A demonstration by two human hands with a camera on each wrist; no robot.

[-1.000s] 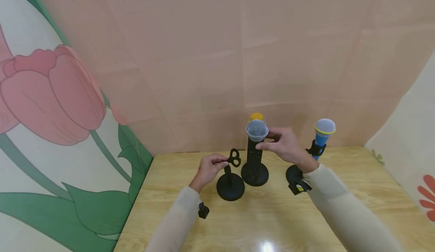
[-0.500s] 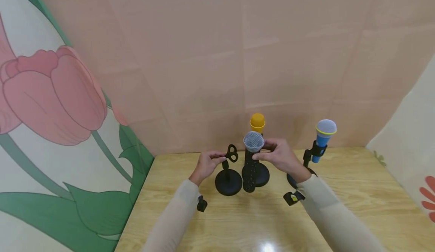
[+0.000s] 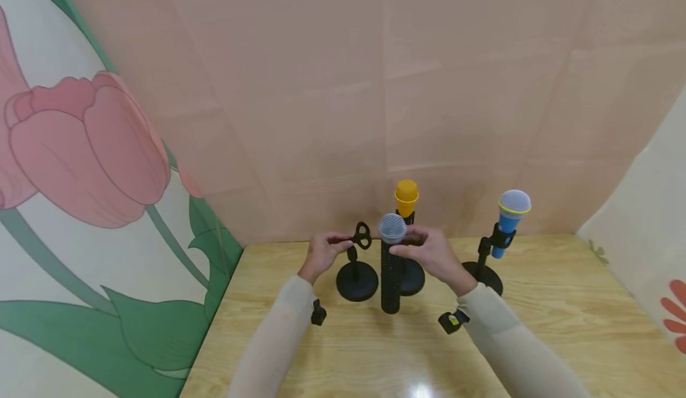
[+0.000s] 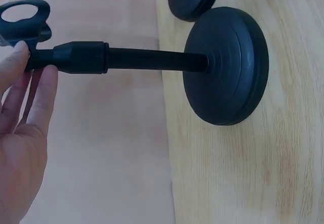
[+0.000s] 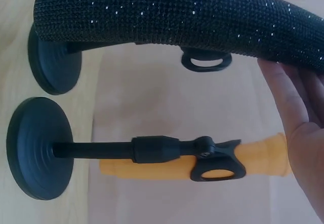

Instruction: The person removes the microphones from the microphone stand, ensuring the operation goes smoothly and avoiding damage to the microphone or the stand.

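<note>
- One bare left hand [image 3: 321,256] pinches an upright black stand [image 3: 356,282] with a round base, just below its ringed clip [image 3: 362,235]; the left wrist view details thumb and fingertips on that joint, small in the head view;
- the right hand [image 3: 433,256] grips a black, glitter-covered microphone [image 3: 390,276] near its top, thumb and fingers around it; it is near-upright, just beside the clip;
- only the head view shows its silver mesh head [image 3: 393,228]; the right wrist view shows its studded texture;
- an orange-yellow microphone [image 3: 407,195] sits in a second black stand [image 3: 413,279]; the right wrist view reveals its handle through the holder, mostly hidden from the head;
- only the head view shows a blue, white-headed microphone [image 3: 507,222], on the right of the pale wooden table [image 3: 354,356]
</note>
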